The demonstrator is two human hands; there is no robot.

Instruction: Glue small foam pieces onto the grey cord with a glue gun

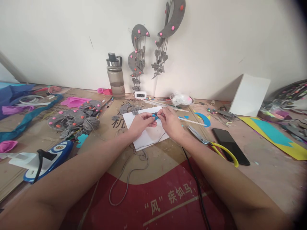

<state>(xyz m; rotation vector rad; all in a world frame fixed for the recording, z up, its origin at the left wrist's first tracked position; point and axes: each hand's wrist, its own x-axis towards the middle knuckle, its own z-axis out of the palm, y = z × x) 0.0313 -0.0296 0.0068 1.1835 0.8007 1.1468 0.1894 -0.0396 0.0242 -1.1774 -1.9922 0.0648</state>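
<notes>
At the far left, blue fabric [18, 94] and a coiled white tube [30, 100] are lying on the table, with a blue-and-white tool [51, 159] resting nearer. Right of these, grey crescents [69, 119] dotted with pink and orange are lying in a heap beside a ball of yarn [91, 123]. Farther back, a clear bottle [115, 75] is standing against the wall, its lower part holding liquid, its lid on; a small clock [140, 95] is standing to its right, and more crescents [176, 24] are hanging above. In the middle, over a white sheet [144, 140], the left hand [143, 123] is pinching a small blue piece [156, 117] between thumb and fingers, and the right hand [170, 123] is closing its fingertips on the piece's right side. Grey string [129, 179] is trailing over the sheet and looping on the cardboard [134, 166] nearer. Far behind the right hand, a dish [192, 102] is holding crumpled clear plastic [178, 98]. Farther right, yellow-handled scissors [202, 139] are lying open beside a black phone [230, 147], and a white board [249, 95] is leaning upright. At the far right, a shallow tray [268, 119] is holding pink and pale green bits, too blurred to identify, behind yellow [296, 153] and teal sheets [271, 127].
</notes>
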